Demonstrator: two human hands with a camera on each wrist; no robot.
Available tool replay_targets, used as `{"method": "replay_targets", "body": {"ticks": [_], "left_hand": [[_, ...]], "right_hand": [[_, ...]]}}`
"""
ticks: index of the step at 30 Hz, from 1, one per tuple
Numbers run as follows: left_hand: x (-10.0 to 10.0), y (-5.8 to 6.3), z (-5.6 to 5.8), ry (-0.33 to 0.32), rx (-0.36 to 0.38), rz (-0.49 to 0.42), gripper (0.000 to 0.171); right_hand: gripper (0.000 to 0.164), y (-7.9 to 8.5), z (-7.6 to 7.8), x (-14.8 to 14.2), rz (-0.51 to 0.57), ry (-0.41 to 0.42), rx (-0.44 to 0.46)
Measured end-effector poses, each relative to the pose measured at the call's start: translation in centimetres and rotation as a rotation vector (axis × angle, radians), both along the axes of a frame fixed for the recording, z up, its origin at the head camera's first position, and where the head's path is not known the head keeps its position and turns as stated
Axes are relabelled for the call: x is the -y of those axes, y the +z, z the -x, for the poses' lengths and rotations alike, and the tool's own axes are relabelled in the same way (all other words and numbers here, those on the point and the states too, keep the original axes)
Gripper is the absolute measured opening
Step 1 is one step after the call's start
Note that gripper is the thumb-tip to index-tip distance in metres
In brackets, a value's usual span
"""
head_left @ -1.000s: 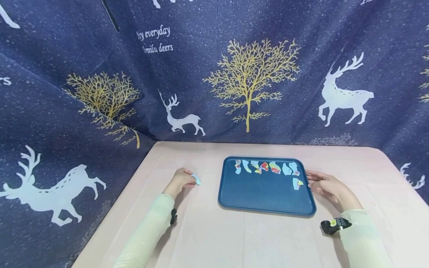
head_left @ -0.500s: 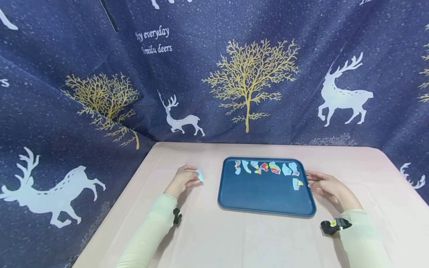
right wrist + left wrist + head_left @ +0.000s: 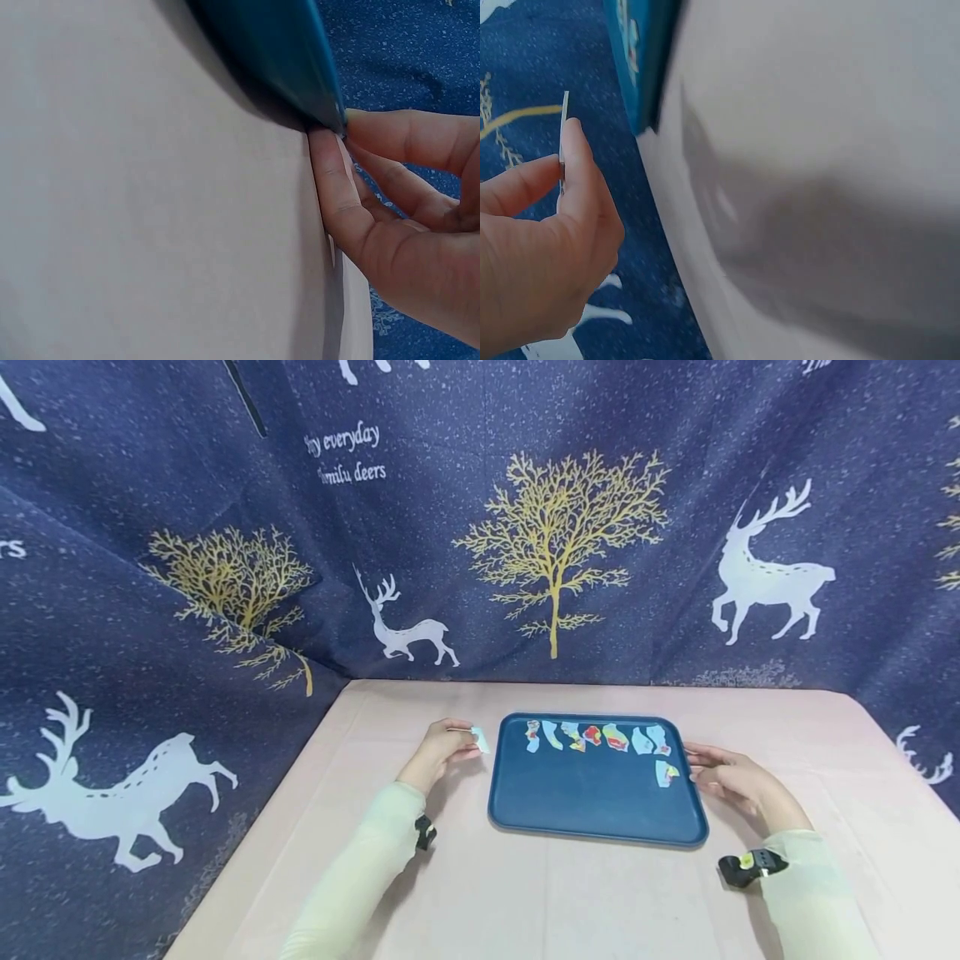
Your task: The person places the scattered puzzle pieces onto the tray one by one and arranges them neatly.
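Observation:
My left hand [image 3: 438, 750] pinches a pale blue, thin, flat puzzle piece [image 3: 481, 740] between thumb and fingers, just left of the tray. In the left wrist view the piece [image 3: 565, 112] is seen edge-on and stands up from the fingertips. The dark blue rectangular tray [image 3: 585, 802] lies on the table. Along its far side sits a row of several irregular printed pieces [image 3: 617, 737], with one more piece [image 3: 665, 773] below the row's right end. At the tray's right edge, my right hand [image 3: 738, 781] grips the rim [image 3: 334, 112] with thumb and fingers.
A pale pink cloth covers the table [image 3: 525, 893]. Behind it and to the left hangs a dark blue curtain [image 3: 420, 543] printed with deer and trees. Each wrist wears a small black camera [image 3: 742, 868].
My left hand has moved right and away from me, carrying the puzzle piece to near the tray's left edge. The right hand and the tray have stayed in place.

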State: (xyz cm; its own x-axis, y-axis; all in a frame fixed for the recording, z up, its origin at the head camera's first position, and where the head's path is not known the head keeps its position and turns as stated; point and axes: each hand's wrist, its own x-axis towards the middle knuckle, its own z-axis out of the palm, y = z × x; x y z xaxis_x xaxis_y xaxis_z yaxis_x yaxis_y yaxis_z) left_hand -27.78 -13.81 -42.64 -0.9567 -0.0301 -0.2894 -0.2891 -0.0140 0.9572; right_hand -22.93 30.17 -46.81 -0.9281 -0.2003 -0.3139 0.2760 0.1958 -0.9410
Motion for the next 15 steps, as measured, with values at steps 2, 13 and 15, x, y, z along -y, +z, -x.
{"method": "replay_targets", "body": {"ticks": [2, 13, 15], "left_hand": [[-0.8, 0.2, 0.3, -0.013, -0.002, -0.017, 0.033], [-6.5, 1.3, 1.1, -0.131, -0.015, -0.049, 0.035], [-7.6, 1.4, 1.1, -0.152, -0.024, -0.040, 0.032]], "right_hand": [[0.079, -0.1, 0.0, -0.1, -0.012, 0.004, -0.004], [0.078, 0.1, -0.3, -0.2, -0.065, 0.031, -0.032], [0.077, 0.2, -0.3, -0.1, -0.076, 0.028, -0.024]]}}
